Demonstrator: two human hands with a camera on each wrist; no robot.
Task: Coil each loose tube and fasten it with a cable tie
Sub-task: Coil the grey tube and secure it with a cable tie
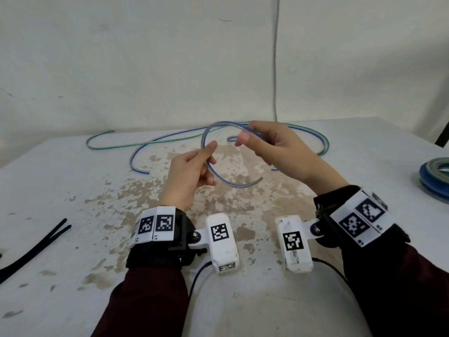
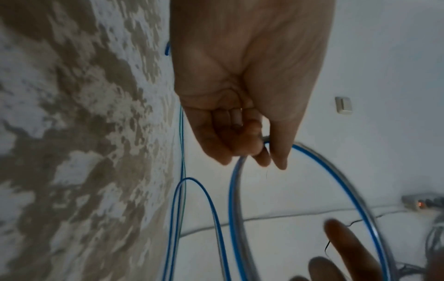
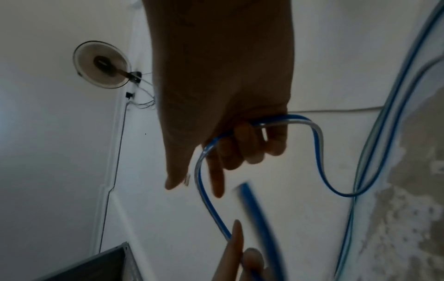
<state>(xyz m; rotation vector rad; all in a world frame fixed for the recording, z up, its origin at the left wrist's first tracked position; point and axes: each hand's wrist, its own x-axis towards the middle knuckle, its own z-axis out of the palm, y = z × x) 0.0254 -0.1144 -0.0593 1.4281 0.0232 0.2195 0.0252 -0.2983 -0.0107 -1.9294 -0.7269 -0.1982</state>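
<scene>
- One desk carries everything: a white top with worn brown patches, set against a pale wall.
- Two loose tubes sprawl across its far side, a green tube and a blue tube, long axes running mostly left to right.
- One finished blue coil lies at the right edge, and black cable ties lie at the near left, well apart from both hands.
- The blue tube rises off the desk into a first loop, held in the air between the hands.
- The right hand grips the loop's top with curled fingers; the slack trails away behind and to its right.
- The left hand pinches the loop's left side between thumb and fingers.
- The free end points right, below the right hand and nearer to it.
- My judgement: the next turn calls for the right hand to feed slack leftward into the left grip.
</scene>
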